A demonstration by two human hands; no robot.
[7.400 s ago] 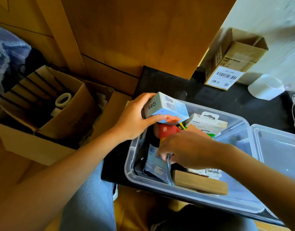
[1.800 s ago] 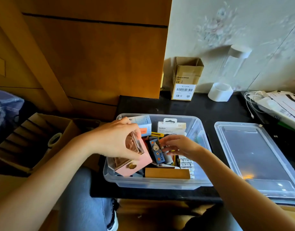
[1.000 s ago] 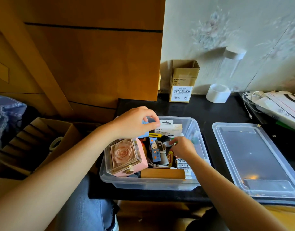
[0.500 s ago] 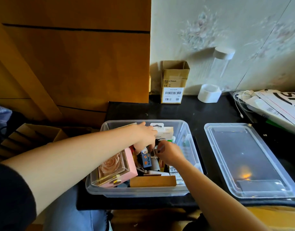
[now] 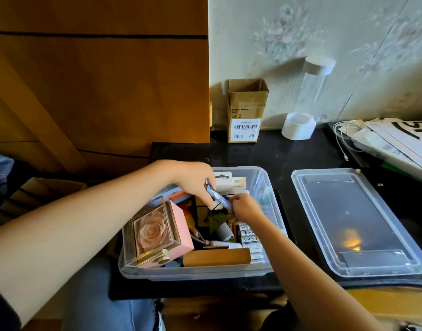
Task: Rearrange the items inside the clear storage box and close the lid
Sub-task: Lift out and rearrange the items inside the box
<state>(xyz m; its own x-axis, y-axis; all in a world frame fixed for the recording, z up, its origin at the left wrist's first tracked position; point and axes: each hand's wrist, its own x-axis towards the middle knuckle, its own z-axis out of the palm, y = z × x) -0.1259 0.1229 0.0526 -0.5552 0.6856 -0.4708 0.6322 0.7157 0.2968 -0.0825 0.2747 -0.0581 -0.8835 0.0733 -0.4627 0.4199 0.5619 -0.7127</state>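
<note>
Both hands are inside the clear box [image 5: 265, 182], which sits on the black counter [image 5: 288, 154], and both are on the same thing: a thin blue strip [image 5: 219, 197] w/ white and orange marks. The left hand [image 5: 195, 180] pinches its upper-left end; the right hand [image 5: 244, 209] pinches the lower-right end. So each grip is narrow, closed on the strip, neither wide. The strip's long axis runs diagonally, far-left down to near-right, lifted above the middle of the box over a black tangle of cord. The 2 hands are about equally near; whichever lets go, the other can lay it down, prob. into the gap between the pink rose box [image 5: 157, 232] on the left and the row of small white tubes [image 5: 249, 240] on the right.

The lid [image 5: 355, 220] lies flat on the counter just right of the box, off it, nearer the right hand. Closing not yet begun.

A wooden block [image 5: 217, 256] lies along the near wall of the box; a white hang-tab pack [image 5: 229, 181] stands at the far wall, print too small to read.

Readable writing: cardboard carton [image 5: 247, 111] by the wall says "Made in Vietnam", w/ a CE mark and barcodes. Papers [image 5: 400, 137] at far right show big black letters, cut off. Tube labels illegible.
</note>
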